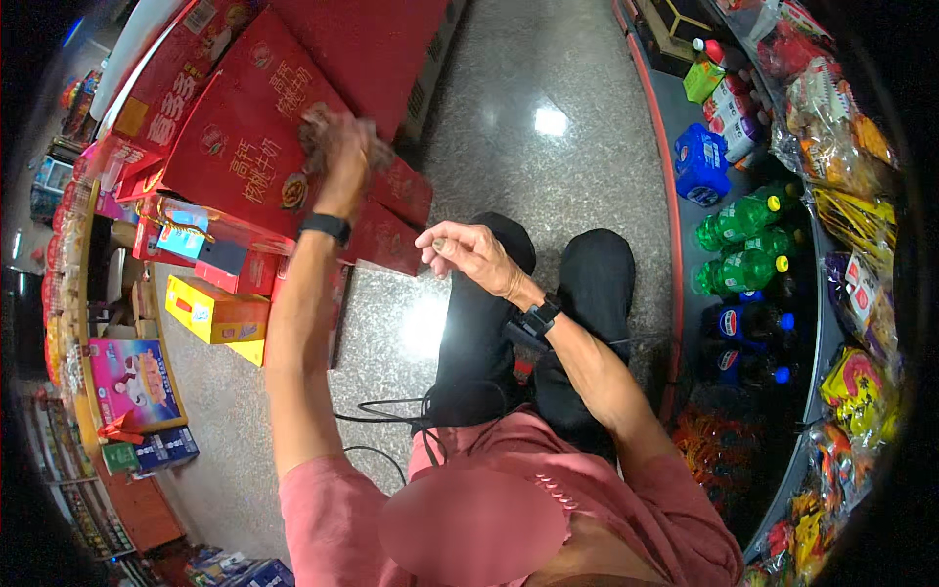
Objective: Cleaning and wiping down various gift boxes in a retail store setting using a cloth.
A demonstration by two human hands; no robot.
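Note:
My left hand (348, 161), smeared by motion, is closed on a dark brown cloth (323, 137). It presses the cloth to the top of a large red carton (230, 147) at the upper left. My right hand (474, 256) hangs in the air above my knee, its fingers loosely bent and nothing visible in them. Smaller red boxes (389, 238) stand on the floor beside the large carton. Nearer to me, below the carton, are a yellow box (217, 311) and a dark phone-like slab (221, 252).
A low shelf (675, 220) along the right holds green bottles (738, 220), dark cola bottles (753, 323) and a blue jug (700, 162). Bagged snacks (861, 391) line its outer side. Black cables (381, 416) trail by my legs. Speckled floor (528, 59) runs between the stacks.

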